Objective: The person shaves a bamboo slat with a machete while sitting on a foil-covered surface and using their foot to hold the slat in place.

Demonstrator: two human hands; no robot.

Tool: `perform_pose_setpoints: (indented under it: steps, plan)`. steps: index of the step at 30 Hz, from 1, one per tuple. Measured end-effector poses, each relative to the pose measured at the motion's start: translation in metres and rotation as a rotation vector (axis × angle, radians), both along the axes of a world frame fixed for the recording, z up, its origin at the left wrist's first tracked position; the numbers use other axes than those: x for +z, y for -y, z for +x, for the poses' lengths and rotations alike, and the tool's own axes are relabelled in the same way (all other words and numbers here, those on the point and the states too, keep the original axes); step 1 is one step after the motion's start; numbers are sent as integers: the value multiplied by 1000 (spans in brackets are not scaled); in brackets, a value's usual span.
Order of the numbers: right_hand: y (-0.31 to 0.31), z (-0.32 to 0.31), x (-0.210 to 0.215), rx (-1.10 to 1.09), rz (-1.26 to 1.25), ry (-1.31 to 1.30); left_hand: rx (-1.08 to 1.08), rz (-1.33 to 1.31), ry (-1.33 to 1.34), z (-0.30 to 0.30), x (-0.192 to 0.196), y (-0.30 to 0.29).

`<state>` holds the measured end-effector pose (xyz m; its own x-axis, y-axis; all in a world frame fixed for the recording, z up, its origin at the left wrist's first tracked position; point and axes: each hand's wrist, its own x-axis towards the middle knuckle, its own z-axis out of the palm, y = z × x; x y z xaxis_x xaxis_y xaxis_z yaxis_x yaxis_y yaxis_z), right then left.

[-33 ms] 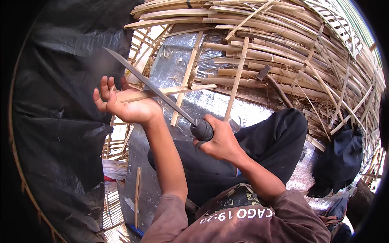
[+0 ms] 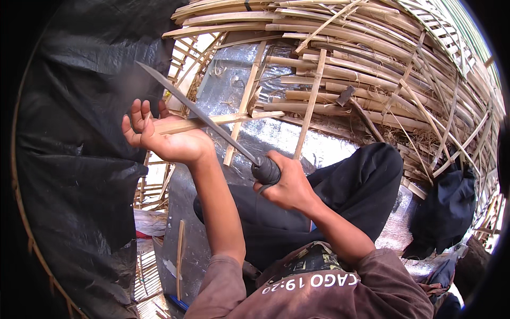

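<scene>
My left hand [image 2: 178,147] is turned palm up, fingers partly spread and curled upward. A flat bamboo strip [image 2: 244,117] lies across its palm behind the thumb, the far end pointing right. My right hand [image 2: 291,183] is wrapped round the black-bound handle of a long knife [image 2: 229,139]. The blade slants up and left over the strip, its tip beyond my left fingers. Whether the edge touches the strip I cannot tell.
A large pile of split bamboo [image 2: 366,69] fills the far right, with a hammer-like tool [image 2: 346,95] on it. Loose strips [image 2: 311,103] lie on the silvery mat [image 2: 226,64]. A black sheet [image 2: 79,175] hangs at left; black cloth [image 2: 443,212] lies at right.
</scene>
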<state>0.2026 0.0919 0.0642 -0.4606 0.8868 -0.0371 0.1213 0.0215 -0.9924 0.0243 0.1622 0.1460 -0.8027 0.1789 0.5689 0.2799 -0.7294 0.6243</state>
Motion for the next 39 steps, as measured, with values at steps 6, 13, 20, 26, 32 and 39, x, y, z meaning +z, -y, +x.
perform_pose_setpoints:
  steps: [6, 13, 20, 26, 32, 39]
  plan:
    - [-23, 1, -77, -88, -115, 366, 68, -73, 97, -11, 6, -6]
    - [-8, 4, 10, -30, 18, -29, -18, -72, 41, 1, 6, -16]
    - [-29, 11, -94, -122, -152, 328, 20, -76, 45, 10, 9, -8]
    - [-18, 10, -27, -91, -28, 145, -47, -45, -12, 17, 8, -18]
    - [-16, 8, -36, -76, -59, 144, 8, -80, 16, 18, 12, -15]
    - [-50, 4, -95, -148, -181, 351, 9, -98, 55, -2, 19, -30]
